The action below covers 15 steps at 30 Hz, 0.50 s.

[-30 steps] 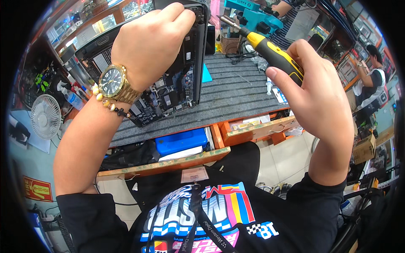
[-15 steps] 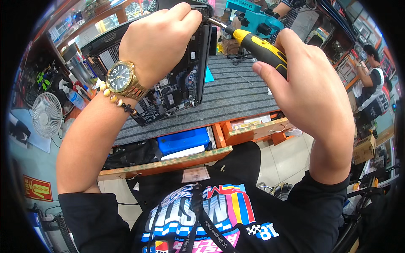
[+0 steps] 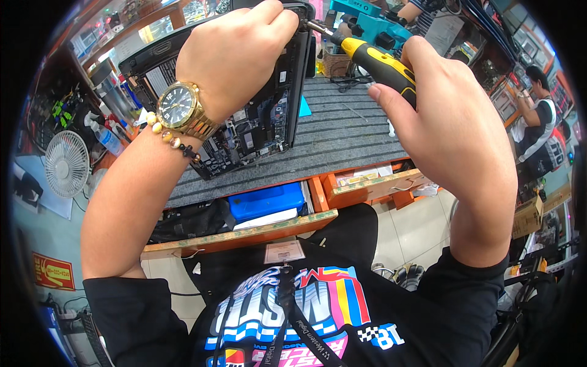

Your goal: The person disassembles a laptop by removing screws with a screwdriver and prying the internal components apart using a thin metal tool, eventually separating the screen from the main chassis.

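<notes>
An opened-up laptop (image 3: 263,125) stands on edge on the grey ribbed mat, its circuit board and inner parts bare. My left hand (image 3: 232,61) is closed at its upper corner, fingertips curled by the edge; part of the grip is hidden behind the knuckles. My right hand (image 3: 455,119) is wrapped round the handle of a yellow and black screwdriver (image 3: 384,66). The metal shaft points left, its tip at the laptop's upper corner beside my left fingertips. What the tip touches is too small to tell.
Under the worktop, one open drawer (image 3: 244,237) holds a blue case (image 3: 266,202); another open drawer (image 3: 373,188) is to its right. A teal device (image 3: 373,30) and a basket (image 3: 335,63) stand at the back. A white fan (image 3: 67,164) is at left. Another person (image 3: 538,122) is at far right.
Both hands, the laptop and the screwdriver sit slightly further right in the picture. The grips and the tip's place at the corner look the same.
</notes>
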Motion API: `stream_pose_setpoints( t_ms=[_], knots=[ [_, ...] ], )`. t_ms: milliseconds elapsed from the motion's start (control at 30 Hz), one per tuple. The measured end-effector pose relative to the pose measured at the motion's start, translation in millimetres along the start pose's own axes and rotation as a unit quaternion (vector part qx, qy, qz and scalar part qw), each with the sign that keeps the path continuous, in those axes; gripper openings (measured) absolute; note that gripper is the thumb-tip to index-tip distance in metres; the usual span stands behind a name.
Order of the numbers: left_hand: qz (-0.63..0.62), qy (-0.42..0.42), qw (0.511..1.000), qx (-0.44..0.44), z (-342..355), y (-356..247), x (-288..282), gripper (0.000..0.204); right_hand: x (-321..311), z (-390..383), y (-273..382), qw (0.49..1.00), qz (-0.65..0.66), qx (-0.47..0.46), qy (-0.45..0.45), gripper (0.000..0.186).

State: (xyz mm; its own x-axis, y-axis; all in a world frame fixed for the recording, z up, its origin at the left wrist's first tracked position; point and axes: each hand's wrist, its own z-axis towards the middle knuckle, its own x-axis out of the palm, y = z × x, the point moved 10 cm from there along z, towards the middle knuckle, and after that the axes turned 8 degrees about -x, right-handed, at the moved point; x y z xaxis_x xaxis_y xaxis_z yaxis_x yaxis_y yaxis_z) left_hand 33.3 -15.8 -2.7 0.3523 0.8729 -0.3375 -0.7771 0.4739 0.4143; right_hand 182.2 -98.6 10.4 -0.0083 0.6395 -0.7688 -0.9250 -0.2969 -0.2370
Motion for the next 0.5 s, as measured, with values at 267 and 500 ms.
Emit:
stream_pose_setpoints(
  t_ms=[267, 500],
  knots=[
    [-0.045, 0.034, 0.998, -0.027, 8, 0, -3, 0.006, -12, 5, 24, 0.991, -0.095, -0.091, -0.009, 0.032],
    [-0.023, 0.018, 1.0, 0.0, 11, -6, -12, 0.003, -12, 6, 28, 0.991, -0.101, -0.085, -0.002, 0.031]
  ],
)
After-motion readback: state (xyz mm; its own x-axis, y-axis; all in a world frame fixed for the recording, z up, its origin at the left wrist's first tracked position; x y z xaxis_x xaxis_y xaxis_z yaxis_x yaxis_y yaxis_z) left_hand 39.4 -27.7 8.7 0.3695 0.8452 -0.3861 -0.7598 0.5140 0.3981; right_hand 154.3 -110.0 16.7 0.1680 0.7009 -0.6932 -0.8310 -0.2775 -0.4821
